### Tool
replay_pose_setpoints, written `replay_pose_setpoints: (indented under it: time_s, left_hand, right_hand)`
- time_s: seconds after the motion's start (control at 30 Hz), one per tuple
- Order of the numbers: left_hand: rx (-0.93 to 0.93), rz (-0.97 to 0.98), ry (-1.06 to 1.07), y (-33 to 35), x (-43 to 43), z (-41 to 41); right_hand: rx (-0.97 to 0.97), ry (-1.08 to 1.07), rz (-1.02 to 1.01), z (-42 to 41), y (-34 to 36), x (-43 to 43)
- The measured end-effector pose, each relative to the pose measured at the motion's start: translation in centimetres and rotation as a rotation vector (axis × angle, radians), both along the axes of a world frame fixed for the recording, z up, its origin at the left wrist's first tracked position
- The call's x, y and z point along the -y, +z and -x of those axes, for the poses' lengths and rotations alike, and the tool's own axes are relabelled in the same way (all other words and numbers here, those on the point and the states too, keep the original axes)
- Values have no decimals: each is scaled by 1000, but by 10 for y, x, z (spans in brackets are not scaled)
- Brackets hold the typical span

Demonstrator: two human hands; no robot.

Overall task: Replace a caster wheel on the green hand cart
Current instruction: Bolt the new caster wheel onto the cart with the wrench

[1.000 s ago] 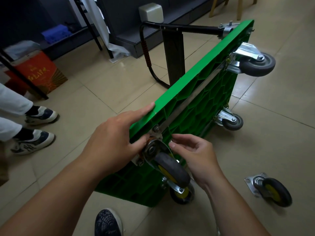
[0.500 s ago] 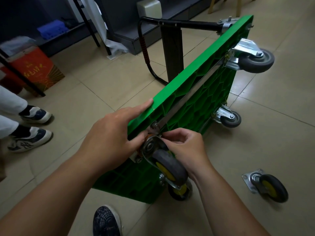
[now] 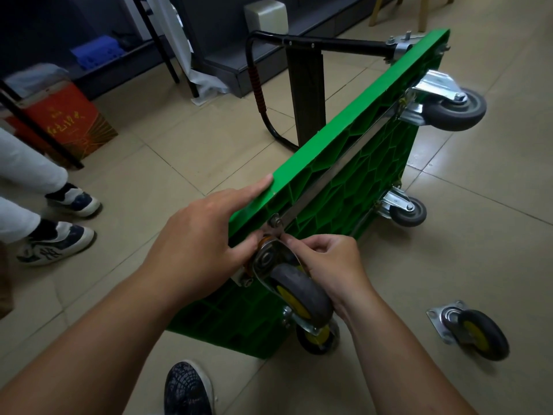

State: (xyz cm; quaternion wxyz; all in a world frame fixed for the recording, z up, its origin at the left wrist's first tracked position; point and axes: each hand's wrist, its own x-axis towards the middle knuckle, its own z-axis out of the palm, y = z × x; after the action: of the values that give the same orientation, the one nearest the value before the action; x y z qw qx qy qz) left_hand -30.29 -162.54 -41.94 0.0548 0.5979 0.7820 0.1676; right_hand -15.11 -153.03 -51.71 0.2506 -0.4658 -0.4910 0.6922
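Observation:
The green hand cart (image 3: 353, 181) stands on its long edge on the tiled floor, its ribbed underside facing right. A caster wheel (image 3: 299, 290) with a yellow hub and grey tyre sits at the cart's near upper corner. My left hand (image 3: 200, 247) grips that corner, index finger laid along the top edge and thumb against the caster's plate. My right hand (image 3: 324, 262) has its fingers curled at the top of the caster's plate, pinching something small that I cannot make out. A loose caster (image 3: 475, 332) lies on the floor at the right.
Three more casters are on the cart: one (image 3: 449, 106) at the far top, one (image 3: 404, 209) at the far bottom, one (image 3: 317, 336) below the near one. The black handle (image 3: 314, 44) lies folded behind. Another person's shoes (image 3: 57, 241) stand at left beside a red box (image 3: 64, 124).
My right hand moved from open fingertips beside the caster to curled fingers closed at the top of its plate. The left hand stayed on the cart's corner.

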Motion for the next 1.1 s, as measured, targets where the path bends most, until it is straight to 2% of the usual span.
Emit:
replay_pose_setpoints:
  time_s: [0.2,0.43,0.63,0.93,1.1]
  left_hand:
    - [0,17,1,0,0,-1]
    - [-6,-9,10,-1,1,1]
    - [-29,-20,9,-4,1,2]
    - [-11,-27,7,-2,1,0]
    - [-18,-31,7,-2,1,1]
  right_hand:
    - [31,22,-96,2,-3,-1]
    - [-48,56,-176,0,-2,-5]
    - [-84,74,-105,-3,-2,-8]
    - [32,79,-125,0,0,-1]
    - [-4,45,7,3,-2,0]
